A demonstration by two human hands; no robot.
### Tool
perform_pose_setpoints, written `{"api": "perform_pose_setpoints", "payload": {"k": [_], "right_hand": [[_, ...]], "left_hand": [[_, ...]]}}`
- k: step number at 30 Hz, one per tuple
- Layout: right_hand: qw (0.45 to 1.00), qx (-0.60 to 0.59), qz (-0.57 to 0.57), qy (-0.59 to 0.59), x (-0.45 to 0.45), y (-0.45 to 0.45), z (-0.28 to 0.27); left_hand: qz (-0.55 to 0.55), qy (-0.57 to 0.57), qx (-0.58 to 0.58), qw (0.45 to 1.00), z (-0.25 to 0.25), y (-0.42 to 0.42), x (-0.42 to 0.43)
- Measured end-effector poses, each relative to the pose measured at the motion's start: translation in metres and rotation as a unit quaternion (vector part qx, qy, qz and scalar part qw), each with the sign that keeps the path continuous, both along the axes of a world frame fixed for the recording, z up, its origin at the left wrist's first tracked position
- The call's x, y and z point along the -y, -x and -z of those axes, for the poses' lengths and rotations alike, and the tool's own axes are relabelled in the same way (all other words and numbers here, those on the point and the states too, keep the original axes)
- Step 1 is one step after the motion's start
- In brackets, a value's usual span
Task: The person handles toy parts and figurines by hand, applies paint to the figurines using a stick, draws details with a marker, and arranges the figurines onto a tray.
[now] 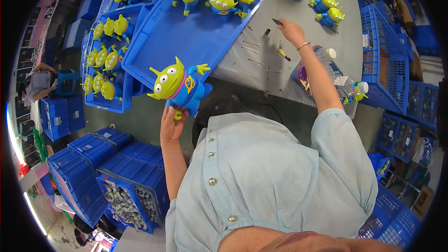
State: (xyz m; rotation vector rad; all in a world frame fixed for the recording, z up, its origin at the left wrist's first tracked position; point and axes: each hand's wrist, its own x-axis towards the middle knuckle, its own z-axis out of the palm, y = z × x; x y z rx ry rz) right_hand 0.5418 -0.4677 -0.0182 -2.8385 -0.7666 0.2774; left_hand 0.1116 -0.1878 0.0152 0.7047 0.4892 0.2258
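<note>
My left hand (171, 124) is closed around the lower part of a green three-eyed alien figure (189, 86) in a blue suit. The figure is tilted, held in front of my body at the near edge of a blue tray (186, 42). Over the grey table, my right hand (292, 33) pinches a small dark pointed tool (277, 21), whose exact kind I cannot make out. Close to that hand lie a short black cylinder (266, 32), a tool with a yellowish handle (283, 54) and several cotton swabs (255, 61).
More alien figures stand at the tray's far end, on the table (303, 14) and in a blue crate (106, 98) at left. By my right arm are a basket (303, 72) and a clear bottle (352, 87). Stacked blue bins (84, 168) stand at lower left.
</note>
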Motion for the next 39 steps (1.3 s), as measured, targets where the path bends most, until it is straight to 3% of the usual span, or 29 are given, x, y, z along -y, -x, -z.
{"api": "perform_pose_setpoints", "payload": {"k": [3,6,15,24,29,39], "right_hand": [[0.988,0.010,-0.094,0.126,-0.009,-0.012,-0.011],[0.974,0.036,-0.116,0.190,-0.020,-0.021,-0.009],[0.944,0.086,-0.201,0.246,-0.047,-0.023,-0.001],[0.904,0.133,-0.322,0.249,-0.075,-0.028,0.008],[0.917,0.067,-0.312,0.240,-0.068,-0.052,0.027],[0.922,0.124,-0.286,0.228,-0.083,-0.030,0.039]], "left_hand": [[-0.001,-0.003,-0.008,1.000,-0.001,-0.001,0.001],[-0.009,-0.005,-0.014,1.000,-0.005,-0.002,0.004],[-0.028,-0.004,-0.009,1.000,0.000,0.009,0.004],[-0.030,-0.004,-0.007,1.000,-0.002,0.007,0.004],[-0.055,0.001,-0.015,0.998,0.006,0.011,0.002],[-0.032,-0.004,-0.012,0.999,-0.011,-0.010,-0.001]]}}
